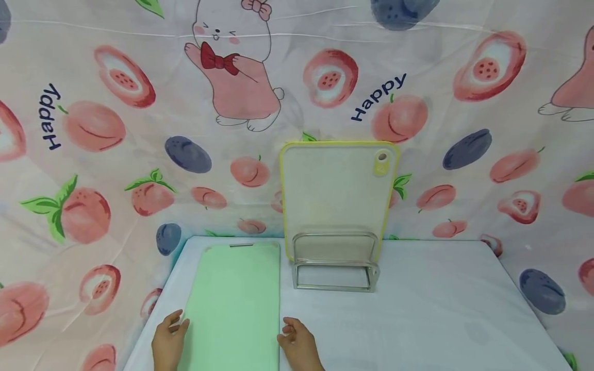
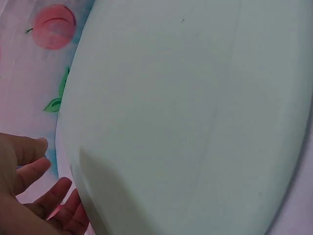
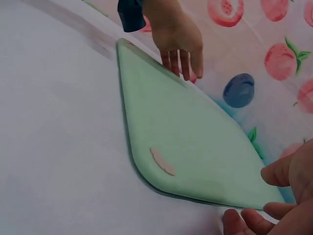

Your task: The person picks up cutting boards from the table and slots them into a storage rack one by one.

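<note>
A light green cutting board [image 1: 234, 304] lies flat on the table's left part, a dark slot at its far end. My left hand [image 1: 169, 340] is at its left edge, fingers loosely bent; in the left wrist view the lower fingers [image 2: 73, 215] come up against the board's rim. Beside the right edge is my right hand [image 1: 299, 342], thumb and fingers apart. In the right wrist view a gap shows between thumb and fingers [image 3: 237, 223], close to the board's edge. Whether the right fingertips touch it I cannot tell. Neither hand grips anything.
A metal rack [image 1: 336, 287] stands at the back of the table. Upright in it leans a pale cutting board [image 1: 336, 196] with a yellow rim and a hole. White cloth covers the table [image 1: 441, 309]. Behind hangs a fruit-print curtain [image 1: 287, 31].
</note>
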